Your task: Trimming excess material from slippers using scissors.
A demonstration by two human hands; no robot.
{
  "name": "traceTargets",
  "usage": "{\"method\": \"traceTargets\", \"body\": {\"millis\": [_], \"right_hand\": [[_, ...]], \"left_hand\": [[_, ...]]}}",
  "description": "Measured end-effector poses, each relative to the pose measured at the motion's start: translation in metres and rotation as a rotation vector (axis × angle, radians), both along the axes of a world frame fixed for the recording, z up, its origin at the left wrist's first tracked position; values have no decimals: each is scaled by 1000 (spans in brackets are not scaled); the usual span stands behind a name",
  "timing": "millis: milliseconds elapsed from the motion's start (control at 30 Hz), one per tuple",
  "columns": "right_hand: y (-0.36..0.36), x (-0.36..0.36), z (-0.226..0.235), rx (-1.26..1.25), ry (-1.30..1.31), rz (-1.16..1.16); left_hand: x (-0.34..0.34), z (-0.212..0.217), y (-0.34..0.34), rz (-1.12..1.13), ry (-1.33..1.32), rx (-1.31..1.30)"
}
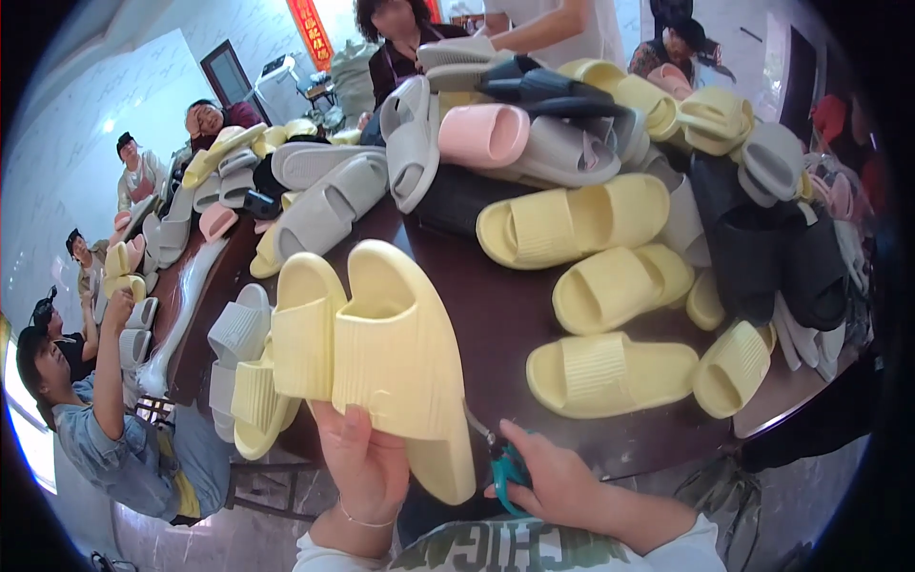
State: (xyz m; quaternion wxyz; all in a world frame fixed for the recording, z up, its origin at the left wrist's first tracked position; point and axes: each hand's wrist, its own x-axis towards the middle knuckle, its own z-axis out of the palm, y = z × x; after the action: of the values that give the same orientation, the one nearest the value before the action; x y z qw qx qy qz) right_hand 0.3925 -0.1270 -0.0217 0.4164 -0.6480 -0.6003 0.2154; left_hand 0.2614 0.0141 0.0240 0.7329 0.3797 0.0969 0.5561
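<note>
Gripping a pair of pale yellow slippers point(372, 353), the left hand point(367, 467) is seen closed around their lower ends, thumb laid up against the ribbed strap of the nearer one. The two slippers are held upright and pressed side by side above the near edge of a dark brown table point(496, 315), just in front of the person's chest. The right hand point(553, 481) is curled shut on a small pair of teal-handled scissors point(500, 462), whose blades are pointed up toward the bottom edge of the held pair; whether the blades touch it cannot be told.

Just left of the held pair, a grey slipper point(238, 334) and another yellow one point(255, 410) are hung over the table edge. To the right, three yellow slippers point(610, 372) are laid loose on the bare tabletop. Farther back, a large heap of slippers point(572, 133) in grey, pink, yellow and black is piled across the table. Other workers point(114, 419) are seated along the left side, and more are placed at the far end.
</note>
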Motion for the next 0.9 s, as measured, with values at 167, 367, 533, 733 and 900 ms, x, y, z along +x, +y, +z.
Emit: {"method": "traceTargets", "body": {"millis": [167, 367, 533, 733, 900], "right_hand": [[-11, 18, -12, 150, 210, -120], [-11, 53, 7, 388, 818, -256], [-1, 55, 4, 150, 681, -224], [-1, 61, -6, -21, 337, -370], [-26, 72, -8, 27, 409, -472]], "left_hand": [[-8, -4, 1, -76, 108, 83], [-30, -17, 2, -399, 515, 266], [-27, -36, 4, -504, 572, 469], [-36, -24, 33, -410, 1073, 403], [-31, -41, 92, 197, 1334, 1016]]}}
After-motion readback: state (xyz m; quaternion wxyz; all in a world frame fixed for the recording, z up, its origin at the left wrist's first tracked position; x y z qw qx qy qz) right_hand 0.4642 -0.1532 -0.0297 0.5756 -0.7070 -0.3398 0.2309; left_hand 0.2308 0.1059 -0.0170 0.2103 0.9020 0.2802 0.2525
